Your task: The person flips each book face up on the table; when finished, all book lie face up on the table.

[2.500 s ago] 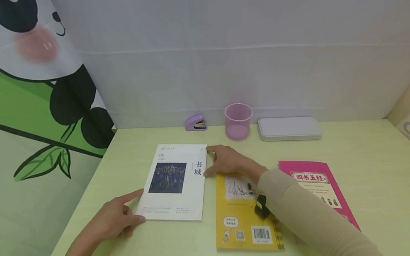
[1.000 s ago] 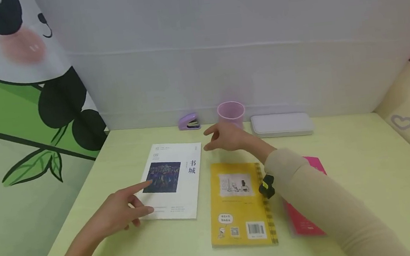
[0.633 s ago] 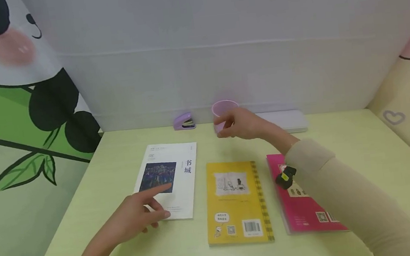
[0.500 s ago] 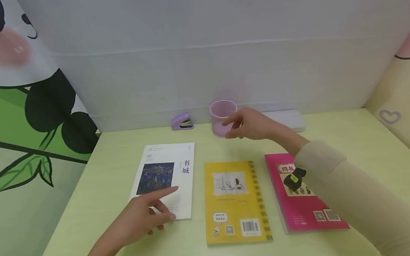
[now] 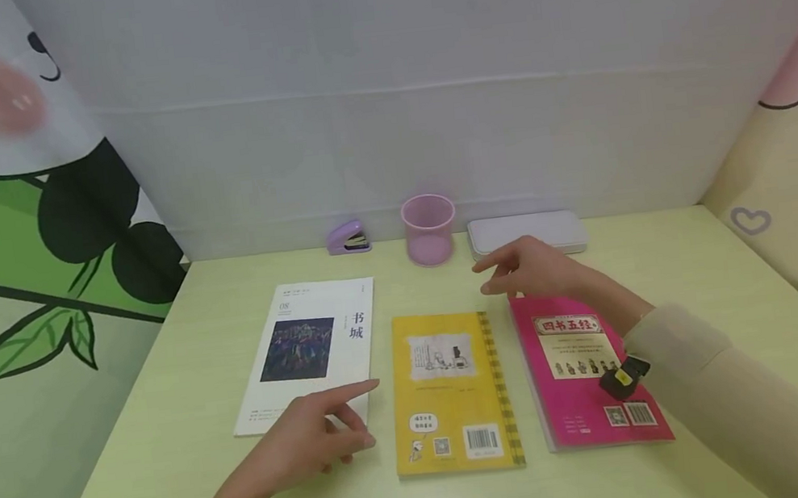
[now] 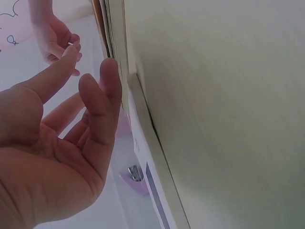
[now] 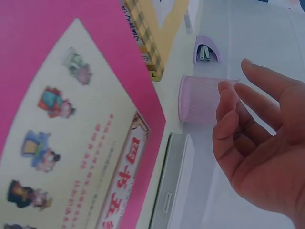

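My left hand hovers over the lower right corner of a white book, index finger stretched toward the yellow book in the middle. In the left wrist view the left hand holds nothing, its fingers loosely bent. My right hand is above the top edge of a pink book, just in front of a pale flat case. The right wrist view has the right hand with relaxed fingers and nothing in them. The three books lie flat, side by side.
Along the back of the table stand a purple stapler and a pink mesh cup, left of the flat case. A pale cloth hangs behind them. A small black device sits on the right wrist.
Both hands have come off the white book's sides. The right hand has moved right, past the cup, to above the pink book. The left hand has moved right toward the yellow book.
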A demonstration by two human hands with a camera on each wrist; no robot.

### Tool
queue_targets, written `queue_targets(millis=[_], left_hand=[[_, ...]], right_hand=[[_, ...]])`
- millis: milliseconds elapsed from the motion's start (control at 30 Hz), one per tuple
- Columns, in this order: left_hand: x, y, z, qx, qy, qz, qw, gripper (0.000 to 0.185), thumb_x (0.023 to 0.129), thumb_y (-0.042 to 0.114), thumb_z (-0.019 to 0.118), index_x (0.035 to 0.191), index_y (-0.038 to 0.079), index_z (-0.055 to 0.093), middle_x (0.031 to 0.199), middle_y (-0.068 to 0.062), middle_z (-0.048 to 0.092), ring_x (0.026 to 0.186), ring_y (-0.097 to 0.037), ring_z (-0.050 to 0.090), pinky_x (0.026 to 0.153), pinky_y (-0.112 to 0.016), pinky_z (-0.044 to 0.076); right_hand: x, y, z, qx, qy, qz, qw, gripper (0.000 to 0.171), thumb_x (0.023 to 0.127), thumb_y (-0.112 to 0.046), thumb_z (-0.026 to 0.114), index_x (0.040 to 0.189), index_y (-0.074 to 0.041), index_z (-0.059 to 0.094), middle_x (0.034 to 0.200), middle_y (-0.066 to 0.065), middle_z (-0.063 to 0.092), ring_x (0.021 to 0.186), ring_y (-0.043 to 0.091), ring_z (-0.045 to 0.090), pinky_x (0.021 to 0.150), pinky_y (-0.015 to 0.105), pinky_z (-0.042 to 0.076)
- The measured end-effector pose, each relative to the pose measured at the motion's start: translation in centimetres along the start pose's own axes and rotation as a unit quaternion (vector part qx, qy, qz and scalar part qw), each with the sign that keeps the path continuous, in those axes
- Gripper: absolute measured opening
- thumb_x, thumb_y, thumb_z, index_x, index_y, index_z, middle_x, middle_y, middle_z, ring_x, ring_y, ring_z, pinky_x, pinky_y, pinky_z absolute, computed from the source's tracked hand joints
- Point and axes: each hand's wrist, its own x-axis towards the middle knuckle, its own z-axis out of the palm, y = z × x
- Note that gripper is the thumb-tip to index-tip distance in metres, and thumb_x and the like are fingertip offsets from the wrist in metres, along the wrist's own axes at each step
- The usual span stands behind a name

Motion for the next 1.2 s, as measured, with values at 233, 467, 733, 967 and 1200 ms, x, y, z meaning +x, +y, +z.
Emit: queue_targets(millis=[233,467,733,967,1200], left_hand=[[0.1,0.3,1.2,-0.012,-0.023,0.029,0.9992,0.072,0.086,0.015,0.087,0.152,0.018,0.059,0.09,0.002,0.071,0.068,-0.019,0.065,0.057,-0.033,0.055],[0.3,0.5,2.2,-0.025,-0.026,0.027,0.999,0.081,0.083,0.016,0.089,0.156,0.013,0.054,0.089,0.001,0.069,0.066,-0.019,0.064,0.057,-0.034,0.057],[0.4,1.0,3.0,-0.007,-0.025,0.036,0.999,0.084,0.083,0.011,0.089,0.157,0.006,0.05,0.088,0.001,0.068,0.064,-0.018,0.063,0.054,-0.032,0.055],[0.6,1.2,3.5,0.007,-0.022,0.042,0.9989,0.089,0.081,0.006,0.088,0.159,0.002,0.045,0.088,0.002,0.066,0.059,-0.017,0.059,0.051,-0.03,0.052],[0.7,1.4,3.9,0.014,-0.025,0.031,0.9991,0.097,0.078,0.004,0.09,0.161,0.001,0.04,0.091,0.002,0.065,0.062,-0.018,0.057,0.053,-0.03,0.051]], right_hand=[[-1.0,2.1,2.3,0.041,-0.018,0.018,0.999,0.045,0.095,-0.02,0.079,0.136,-0.004,0.071,0.095,0.009,0.077,0.074,0.015,0.06,0.064,0.026,0.049],[-1.2,3.7,4.1,0.134,-0.03,0.049,0.989,0.043,0.094,-0.01,0.077,0.136,-0.002,0.07,0.086,0.01,0.073,0.06,0.016,0.062,0.054,0.026,0.052],[-1.2,3.8,5.2,0.148,-0.007,0.091,0.985,0.044,0.094,-0.012,0.078,0.137,-0.006,0.07,0.088,0.008,0.073,0.059,0.016,0.062,0.055,0.026,0.054],[-1.1,3.7,5.3,0.135,0.0,0.104,0.985,0.046,0.094,-0.016,0.08,0.138,-0.009,0.071,0.085,0.008,0.072,0.056,0.016,0.06,0.054,0.025,0.051],[-1.0,3.6,5.6,0.112,0.006,0.118,0.987,0.047,0.094,-0.018,0.081,0.139,-0.013,0.071,0.081,0.008,0.068,0.055,0.015,0.058,0.053,0.024,0.05]])
